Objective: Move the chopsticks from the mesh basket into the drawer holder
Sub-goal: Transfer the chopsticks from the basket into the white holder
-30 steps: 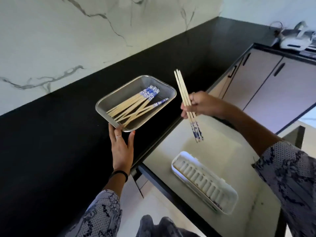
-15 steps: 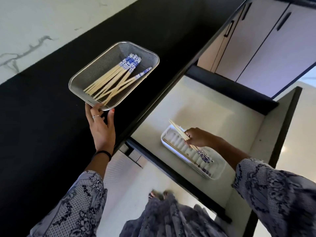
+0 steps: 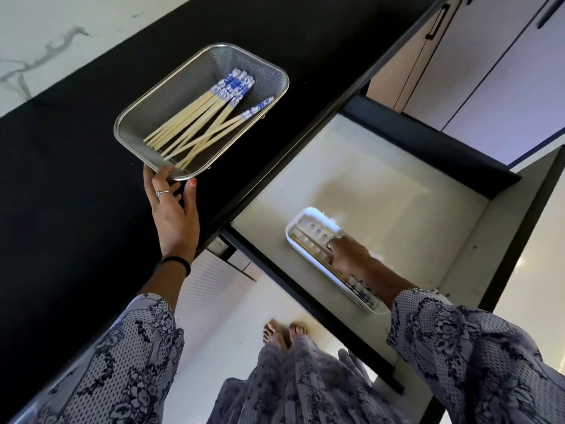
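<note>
Most of the chopsticks [image 3: 208,117] are seen lying loose in the mesh basket [image 3: 146,110], which sits on the black counter [image 3: 76,209] at the left; roughly 8 to 10 sticks can be made out, some crossed, blue patterned ends toward the far rim. The basket's near corner is pinched by the left hand [image 3: 172,209], thumb over the rim and fingers beneath or beside it. To the right, below the counter edge, the open drawer [image 3: 382,185] is shown with the white holder [image 3: 308,221] lying in it. A small bundle, apparently 2 sticks [image 3: 308,250], is laid along the holder's near side. The right hand [image 3: 348,254] is pressed down on these sticks with fingers curled over them; whether they are gripped or merely being settled cannot be told. The step in hand is judged to be the seating of this bundle. Next, the right hand would need to be lifted clear and brought to the basket, where another few sticks must be gathered without the crossed ones being snagged.
</note>
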